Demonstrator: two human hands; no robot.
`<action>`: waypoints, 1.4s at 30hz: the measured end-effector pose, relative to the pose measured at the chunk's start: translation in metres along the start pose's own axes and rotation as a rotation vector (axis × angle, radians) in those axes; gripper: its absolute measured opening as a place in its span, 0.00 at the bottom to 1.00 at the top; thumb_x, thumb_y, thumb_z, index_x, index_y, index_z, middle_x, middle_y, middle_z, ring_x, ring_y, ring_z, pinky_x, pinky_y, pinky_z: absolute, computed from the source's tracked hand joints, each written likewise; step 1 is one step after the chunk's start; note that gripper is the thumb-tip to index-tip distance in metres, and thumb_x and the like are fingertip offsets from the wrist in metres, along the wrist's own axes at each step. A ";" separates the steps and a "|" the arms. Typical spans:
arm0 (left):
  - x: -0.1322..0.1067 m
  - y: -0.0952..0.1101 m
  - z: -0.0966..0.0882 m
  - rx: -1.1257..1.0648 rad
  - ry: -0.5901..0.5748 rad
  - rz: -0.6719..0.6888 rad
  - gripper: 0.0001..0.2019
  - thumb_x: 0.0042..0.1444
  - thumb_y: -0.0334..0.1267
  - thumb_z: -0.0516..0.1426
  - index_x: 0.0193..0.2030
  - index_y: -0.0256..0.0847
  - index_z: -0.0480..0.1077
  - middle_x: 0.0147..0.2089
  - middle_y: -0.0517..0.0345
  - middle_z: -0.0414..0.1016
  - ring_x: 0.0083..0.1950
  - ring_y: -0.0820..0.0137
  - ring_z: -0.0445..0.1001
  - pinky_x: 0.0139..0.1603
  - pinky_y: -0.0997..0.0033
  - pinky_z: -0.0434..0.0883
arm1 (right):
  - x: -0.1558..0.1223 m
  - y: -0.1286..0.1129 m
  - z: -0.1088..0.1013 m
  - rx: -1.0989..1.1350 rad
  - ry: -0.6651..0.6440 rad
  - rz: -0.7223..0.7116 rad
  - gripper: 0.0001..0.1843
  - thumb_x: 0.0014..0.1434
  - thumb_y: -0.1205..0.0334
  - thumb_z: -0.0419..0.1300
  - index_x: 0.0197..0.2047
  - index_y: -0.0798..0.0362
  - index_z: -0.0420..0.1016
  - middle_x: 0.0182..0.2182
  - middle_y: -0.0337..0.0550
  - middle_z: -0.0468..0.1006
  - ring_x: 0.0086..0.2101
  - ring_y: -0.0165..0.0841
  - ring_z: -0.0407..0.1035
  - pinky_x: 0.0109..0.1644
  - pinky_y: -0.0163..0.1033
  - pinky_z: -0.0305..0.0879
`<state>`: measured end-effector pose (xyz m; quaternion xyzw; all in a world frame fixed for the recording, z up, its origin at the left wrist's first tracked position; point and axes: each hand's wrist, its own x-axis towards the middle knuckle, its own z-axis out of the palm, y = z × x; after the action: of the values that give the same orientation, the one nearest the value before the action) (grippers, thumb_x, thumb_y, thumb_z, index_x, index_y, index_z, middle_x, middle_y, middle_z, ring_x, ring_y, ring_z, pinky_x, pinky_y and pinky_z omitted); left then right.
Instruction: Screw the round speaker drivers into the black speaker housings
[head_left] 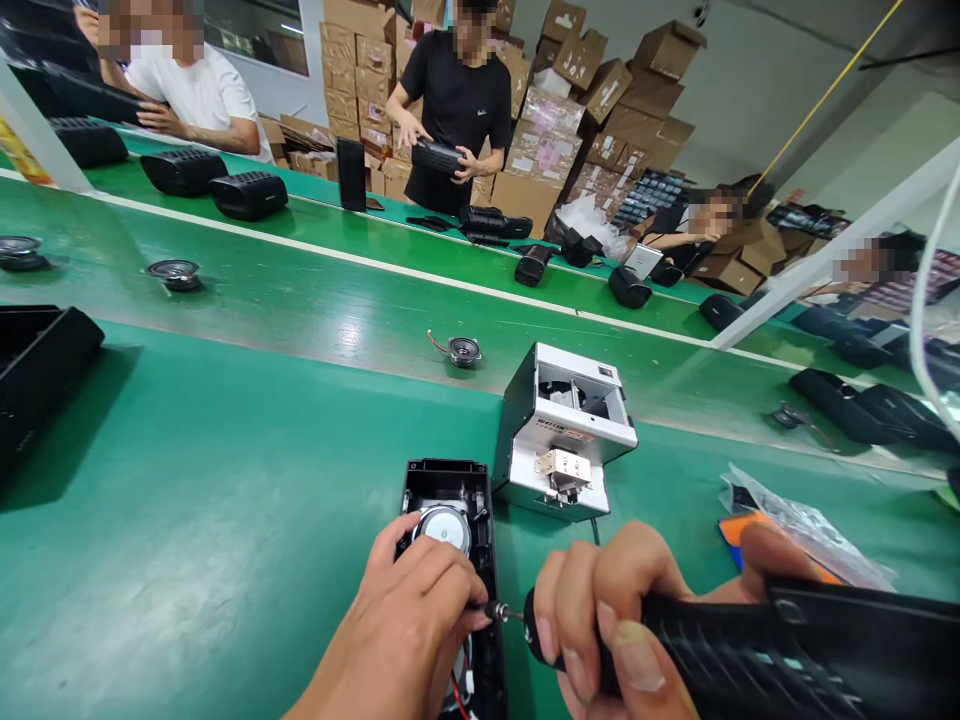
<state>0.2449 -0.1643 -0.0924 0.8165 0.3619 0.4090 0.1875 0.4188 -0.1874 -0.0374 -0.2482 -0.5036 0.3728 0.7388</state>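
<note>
My right hand (pixel 615 620) wraps around a black electric screwdriver (pixel 720 640), its bit pointing left. The bit tip meets the fingertips of my left hand (pixel 412 610), which are pinched together over a black speaker housing (pixel 448 470). What they pinch, if anything, is too small to make out. Inside the open housing sits a round speaker driver (pixel 444 527) with a pale back. Red and other wires (pixel 459 690) show lower in the housing, partly hidden by my left hand. Just beyond the housing stands a white and black screw feeder (pixel 570 430).
Loose speaker drivers (pixel 463 351) lie on the green conveyor (pixel 337 330) ahead. Another black housing (pixel 41 370) rests at left, a plastic bag (pixel 802 530) at right. Across the line, several people work; one in black (pixel 457 110) holds a speaker. Stacked cartons (pixel 547 130) stand behind.
</note>
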 end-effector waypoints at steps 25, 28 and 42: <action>-0.043 0.009 -0.008 0.150 -0.207 -0.341 0.58 0.52 0.22 0.67 0.85 0.62 0.50 0.91 0.50 0.48 0.91 0.41 0.49 0.81 0.25 0.68 | -0.001 0.025 0.005 -0.076 0.006 0.166 0.32 0.79 0.64 0.66 0.77 0.30 0.61 0.33 0.28 0.72 0.25 0.26 0.67 0.30 0.35 0.69; -0.043 0.011 -0.009 0.131 -0.213 -0.348 0.59 0.51 0.21 0.68 0.85 0.61 0.51 0.91 0.48 0.48 0.90 0.39 0.50 0.81 0.26 0.68 | -0.004 0.026 0.003 -0.075 -0.003 0.169 0.33 0.79 0.64 0.66 0.77 0.29 0.60 0.34 0.28 0.72 0.26 0.26 0.67 0.30 0.35 0.70; -0.038 0.010 -0.009 0.061 -0.181 -0.333 0.58 0.50 0.19 0.67 0.84 0.61 0.53 0.92 0.50 0.46 0.90 0.39 0.52 0.80 0.31 0.73 | -0.021 0.037 0.002 -0.269 -0.110 0.080 0.26 0.75 0.64 0.64 0.69 0.28 0.65 0.34 0.30 0.70 0.28 0.31 0.68 0.34 0.39 0.69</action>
<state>0.2266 -0.1993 -0.1011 0.7840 0.4860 0.2859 0.2597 0.4015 -0.1822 -0.0763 -0.3443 -0.5785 0.3441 0.6546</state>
